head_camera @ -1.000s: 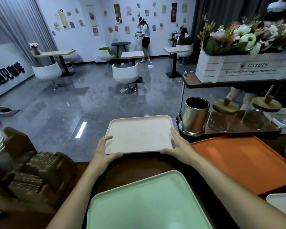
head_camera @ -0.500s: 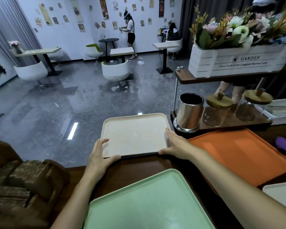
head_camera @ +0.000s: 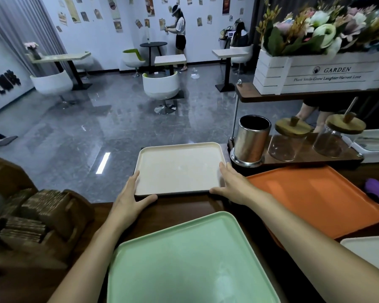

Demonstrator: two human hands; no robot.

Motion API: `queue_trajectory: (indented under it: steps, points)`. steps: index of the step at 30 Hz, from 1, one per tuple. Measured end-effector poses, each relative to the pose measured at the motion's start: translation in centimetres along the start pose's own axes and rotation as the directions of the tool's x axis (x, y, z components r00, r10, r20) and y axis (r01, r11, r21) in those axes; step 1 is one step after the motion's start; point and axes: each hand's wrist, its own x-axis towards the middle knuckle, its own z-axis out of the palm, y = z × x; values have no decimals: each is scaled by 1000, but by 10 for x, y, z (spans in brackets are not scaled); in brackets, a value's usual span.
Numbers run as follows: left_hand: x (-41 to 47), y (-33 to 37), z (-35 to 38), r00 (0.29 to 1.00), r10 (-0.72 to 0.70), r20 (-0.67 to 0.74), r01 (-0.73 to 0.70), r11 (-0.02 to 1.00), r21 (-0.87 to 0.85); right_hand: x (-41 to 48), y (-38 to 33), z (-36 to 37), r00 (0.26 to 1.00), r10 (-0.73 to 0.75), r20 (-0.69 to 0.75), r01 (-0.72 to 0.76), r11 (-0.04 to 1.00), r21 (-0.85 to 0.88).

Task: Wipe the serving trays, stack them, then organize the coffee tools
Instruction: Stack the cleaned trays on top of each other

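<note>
Cream rectangular plastic serving tray (head_camera: pixel 179 169): level, at the far edge of the dark wooden bench (head_camera: pixel 184 206), reaching out past it above the floor; support underneath cannot be told.
Left hand (head_camera: pixel 129 197): spread against the near-left corner, fingers straight along the side rim, thumb along the near rim; apart, not clamped.
Right hand (head_camera: pixel 230 184): mirrored at the near-right corner, fingers straight, thumb on the near rim.
Neighbours: steel cylindrical cup (head_camera: pixel 252 138) just beside the right rim; mint-green tray (head_camera: pixel 190 259) nearest the body; orange tray (head_camera: pixel 315 200) to the right.
Step in hand: probably drawing this tray back for stacking.
Doing it well: equal pressure at both corners, straight pull, tray kept level, clear of the cup, raised over the green rim before lowering.
</note>
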Motion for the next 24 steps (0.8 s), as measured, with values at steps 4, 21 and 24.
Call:
queue_trajectory:
  steps: [4, 21, 24]
  points:
    - [-22, 0, 2, 999, -40, -13, 40, 999, 17, -26, 1, 7, 993, -78, -83, 82, 996, 41]
    - [-262, 1, 12, 976, -198, -89, 210, 964, 163, -208, 26, 32, 930, -282, 236, 296, 955, -25]
    - [-288, 5, 14, 972, -208, -114, 223, 965, 138, -218, 31, 38, 929, -290, 229, 306, 952, -34]
